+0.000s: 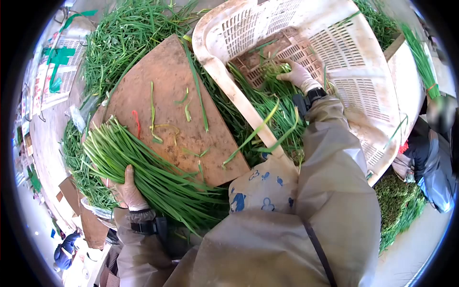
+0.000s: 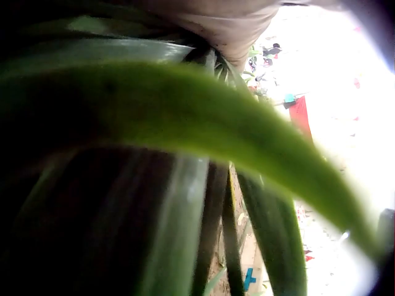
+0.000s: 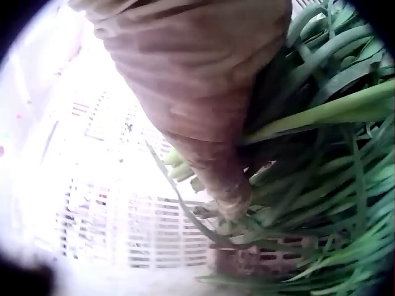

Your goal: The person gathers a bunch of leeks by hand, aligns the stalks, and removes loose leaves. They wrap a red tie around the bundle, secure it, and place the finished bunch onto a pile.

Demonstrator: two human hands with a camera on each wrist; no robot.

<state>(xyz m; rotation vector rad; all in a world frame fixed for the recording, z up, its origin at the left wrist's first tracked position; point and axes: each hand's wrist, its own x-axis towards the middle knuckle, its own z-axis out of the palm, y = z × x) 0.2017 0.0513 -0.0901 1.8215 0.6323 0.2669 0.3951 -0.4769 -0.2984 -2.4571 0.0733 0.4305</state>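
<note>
Watching remotely through the head and wrist cameras, I see a person's two hands among long green stalks. Left hand [image 1: 130,192]: it grips a bundle [image 1: 153,162] lying over the lower edge of a brown board [image 1: 162,91], with its thumb laid against the leaves. The other fingers are hidden beneath, so I cannot tell how they lie. The bundle's pale ends point to the upper left of the head view; its leaf tips trail toward the lower right. Right hand [image 1: 299,76]: it is inside a slotted white crate [image 1: 239,98], its fingers pinching the pale ends of a batch of stalks [image 1: 282,103] that lies in the crate. In the right wrist view, I see a fingertip pressed down among these stalks, near the slotted wall. The left wrist view is crossed by one blurred leaf [image 2: 216,117], dark shade behind it. On the board I note loose strands [image 1: 152,105] and a red strip [image 1: 137,123]. Beyond its upper left edge spreads a heap of greens [image 1: 124,43]. A patterned cloth [image 1: 263,186] with blue figures adjoins the crate's rim. At far right, a second bundle [image 1: 420,62] wears a red band.
</note>
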